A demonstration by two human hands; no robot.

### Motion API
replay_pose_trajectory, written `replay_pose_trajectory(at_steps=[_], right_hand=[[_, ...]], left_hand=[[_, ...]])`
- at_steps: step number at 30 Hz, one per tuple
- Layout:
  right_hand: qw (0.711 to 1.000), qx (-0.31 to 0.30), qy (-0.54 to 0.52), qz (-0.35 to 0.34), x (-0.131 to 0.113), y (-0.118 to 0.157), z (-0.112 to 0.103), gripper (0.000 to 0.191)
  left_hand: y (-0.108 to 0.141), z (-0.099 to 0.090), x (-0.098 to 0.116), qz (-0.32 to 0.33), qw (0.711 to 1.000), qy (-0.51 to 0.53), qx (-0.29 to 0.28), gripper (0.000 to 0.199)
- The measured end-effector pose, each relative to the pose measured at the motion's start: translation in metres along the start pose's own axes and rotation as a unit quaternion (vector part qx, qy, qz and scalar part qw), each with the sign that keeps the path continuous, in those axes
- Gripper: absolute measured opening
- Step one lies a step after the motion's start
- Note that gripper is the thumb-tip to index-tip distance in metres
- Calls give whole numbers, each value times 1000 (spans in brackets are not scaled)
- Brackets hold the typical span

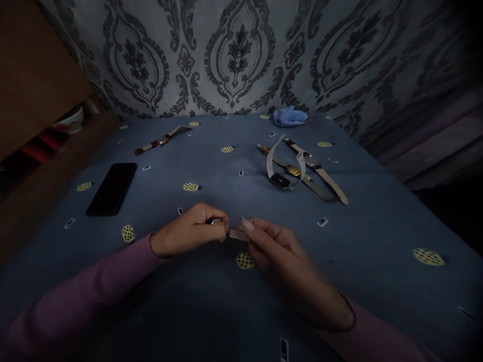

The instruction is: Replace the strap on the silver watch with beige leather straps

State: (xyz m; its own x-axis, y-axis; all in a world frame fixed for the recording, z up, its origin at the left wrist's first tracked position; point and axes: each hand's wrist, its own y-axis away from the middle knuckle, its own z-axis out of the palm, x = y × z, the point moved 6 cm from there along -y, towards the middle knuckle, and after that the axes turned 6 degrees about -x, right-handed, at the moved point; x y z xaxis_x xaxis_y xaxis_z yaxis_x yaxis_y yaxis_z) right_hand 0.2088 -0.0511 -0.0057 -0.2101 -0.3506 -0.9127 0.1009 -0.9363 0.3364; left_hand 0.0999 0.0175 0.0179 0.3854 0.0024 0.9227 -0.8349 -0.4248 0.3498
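My left hand [194, 229] is closed round a small wristwatch, whose shiny round case [215, 221] shows between thumb and fingers. From that hand a pale strap [238, 235] reaches across to my right hand [277, 246], which pinches its other end. A thin, light tip [243, 218] sticks up by the right thumbnail; I cannot tell what it belongs to. Both hands are just above the blue cloth, and the fingers hide most of the watch.
Beyond my right hand lie a white-strapped smartwatch [279, 181], a gold-coloured watch [293, 171] and a brown-strapped watch [311, 160]. Another watch [162, 142] rests at back left, with a black phone [112, 190] nearer. A blue crumpled cloth [290, 116] sits by the wall.
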Motion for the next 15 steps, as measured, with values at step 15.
replay_pose_trajectory(at_steps=[15], right_hand=[[990,113,3,-84,-10,4,-30,31]], left_hand=[[-2,-11,-9,-18,999,-35,32,23]])
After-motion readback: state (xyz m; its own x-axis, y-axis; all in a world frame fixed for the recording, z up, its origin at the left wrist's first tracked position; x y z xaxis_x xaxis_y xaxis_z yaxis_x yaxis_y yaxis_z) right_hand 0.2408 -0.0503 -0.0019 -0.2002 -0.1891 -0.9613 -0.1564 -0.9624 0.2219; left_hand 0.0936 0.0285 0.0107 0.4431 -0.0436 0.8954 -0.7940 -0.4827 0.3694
